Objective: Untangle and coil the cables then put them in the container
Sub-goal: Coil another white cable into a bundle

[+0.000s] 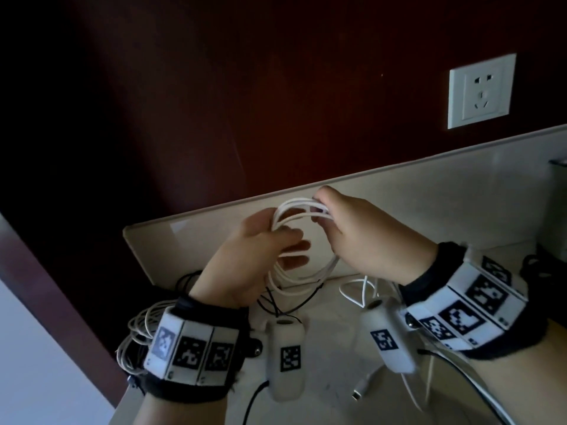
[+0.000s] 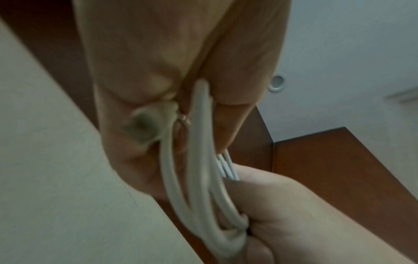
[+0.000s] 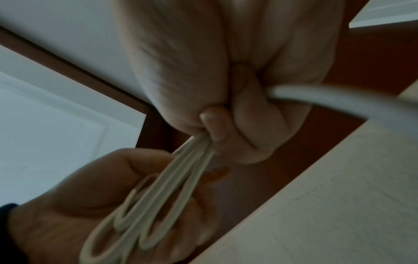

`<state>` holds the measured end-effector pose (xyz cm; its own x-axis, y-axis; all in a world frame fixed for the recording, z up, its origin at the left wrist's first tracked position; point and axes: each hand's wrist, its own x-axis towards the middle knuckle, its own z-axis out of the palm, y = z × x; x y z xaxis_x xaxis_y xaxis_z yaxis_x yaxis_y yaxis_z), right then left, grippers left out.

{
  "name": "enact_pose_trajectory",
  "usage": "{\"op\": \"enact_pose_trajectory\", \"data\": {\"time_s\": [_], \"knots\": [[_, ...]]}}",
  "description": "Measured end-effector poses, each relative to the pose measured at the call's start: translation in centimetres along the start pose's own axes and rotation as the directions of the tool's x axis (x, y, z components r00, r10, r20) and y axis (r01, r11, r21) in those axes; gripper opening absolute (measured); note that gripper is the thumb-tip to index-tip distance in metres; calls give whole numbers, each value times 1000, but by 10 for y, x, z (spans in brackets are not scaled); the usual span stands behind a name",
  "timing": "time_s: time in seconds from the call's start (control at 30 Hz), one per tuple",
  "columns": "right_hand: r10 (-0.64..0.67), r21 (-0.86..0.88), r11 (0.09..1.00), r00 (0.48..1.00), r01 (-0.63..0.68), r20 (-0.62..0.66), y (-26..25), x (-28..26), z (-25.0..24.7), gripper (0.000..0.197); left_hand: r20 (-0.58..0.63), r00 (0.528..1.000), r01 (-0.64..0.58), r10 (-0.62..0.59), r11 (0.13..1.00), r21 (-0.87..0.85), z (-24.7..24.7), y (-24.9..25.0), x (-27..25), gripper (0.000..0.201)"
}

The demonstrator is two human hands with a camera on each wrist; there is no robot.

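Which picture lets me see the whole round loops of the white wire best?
The head view. There the white cable shows as whole round loops held up between the left hand and the right hand. The left wrist and right wrist views are blurry and show only stretches of the loops running between the hands.

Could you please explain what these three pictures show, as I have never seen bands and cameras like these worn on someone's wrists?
There is no machine here: a person works with bare hands, wearing wristbands with black-and-white markers and small cameras. The wide picture comes from a camera on the person's head; the two close, blurry ones look along each wrist at the fingers. The left hand and the right hand both grip a white cable wound into loops, raised above a pale counter. On the counter lie thin black cables, more white cable and a pale coiled bundle at the left edge. A wall socket sits above.
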<state>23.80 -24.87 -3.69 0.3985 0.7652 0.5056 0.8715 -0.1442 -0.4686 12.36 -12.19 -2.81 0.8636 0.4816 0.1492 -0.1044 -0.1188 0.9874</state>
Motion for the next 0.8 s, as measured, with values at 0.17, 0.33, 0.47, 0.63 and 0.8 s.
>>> {"op": "enact_pose_trajectory", "data": {"time_s": [0.17, 0.33, 0.47, 0.63, 0.8], "knots": [[-154, 6, 988, 988, 154, -6, -8, -3, -6, 8, 369, 929, 95, -10, 972, -213, -14, 0, -3, 68], [-239, -76, 969, 969, 233, -69, -10, -2, -2, 8, 603, 791, 199, 98, 892, -406, 6, -3, -8, 72], [-230, -178, 962, 965, 206, -124, -8, -5, -2, 29, 537, 838, 192, 92, 872, -449, 13, 3, -9, 71], [-83, 14, 996, 994, 84, -67, -7, -5, -18, 34, 348, 937, 165, -3, 884, -437, 5, 0, 2, 73], [-134, 72, 983, 930, 169, -343, -9, 0, -12, 11, 278, 960, 138, -34, 923, -360, 2, -3, 2, 83]]}}
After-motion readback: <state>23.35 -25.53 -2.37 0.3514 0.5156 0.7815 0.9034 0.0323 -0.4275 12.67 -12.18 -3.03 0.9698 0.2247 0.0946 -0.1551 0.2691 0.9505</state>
